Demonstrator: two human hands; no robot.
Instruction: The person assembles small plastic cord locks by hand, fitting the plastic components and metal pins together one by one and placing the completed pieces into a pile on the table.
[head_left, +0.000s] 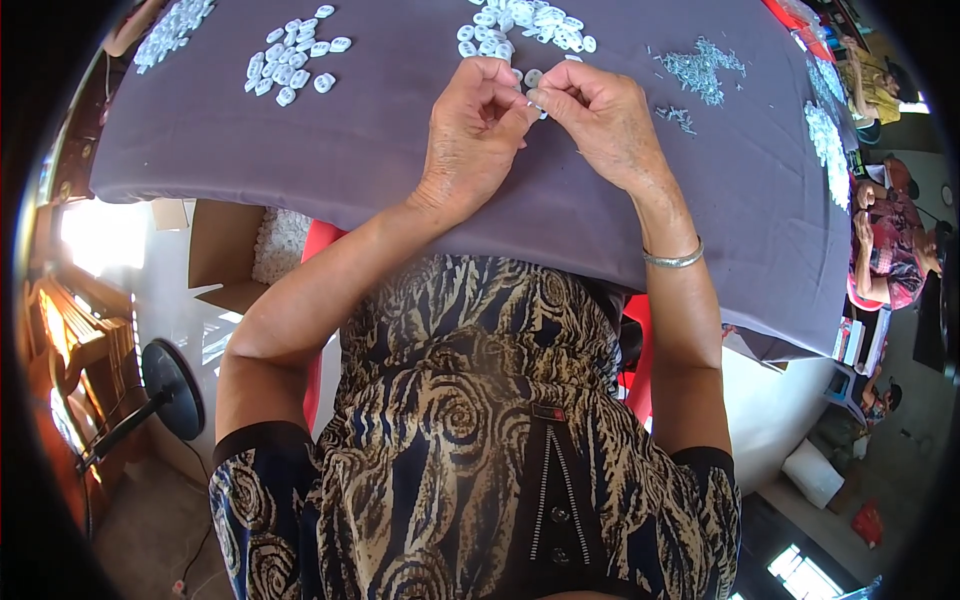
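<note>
My left hand (pixel 474 138) and my right hand (pixel 606 122) meet over the grey-brown tablecloth, their fingertips pinched close together. Between them shows a bit of a small white piece (pixel 533 100), mostly hidden by the fingers, so its full shape cannot be made out. Just beyond the fingertips lies a white oval piece (pixel 533 77) with dark marks. A larger heap of such white oval pieces (pixel 525 20) spreads past my hands. To the right of my right hand lies a scattered pile of thin, pale grey slivers (pixel 703 72), perhaps small screws or pins.
A smaller group of white oval pieces (pixel 290 62) lies left on the tablecloth (pixel 330 150). More small pieces (pixel 172 32) sit at the far left, others (pixel 826 150) along the right edge. Below the left edge stands a cardboard box (pixel 225 250) with white pieces. Other people sit at right.
</note>
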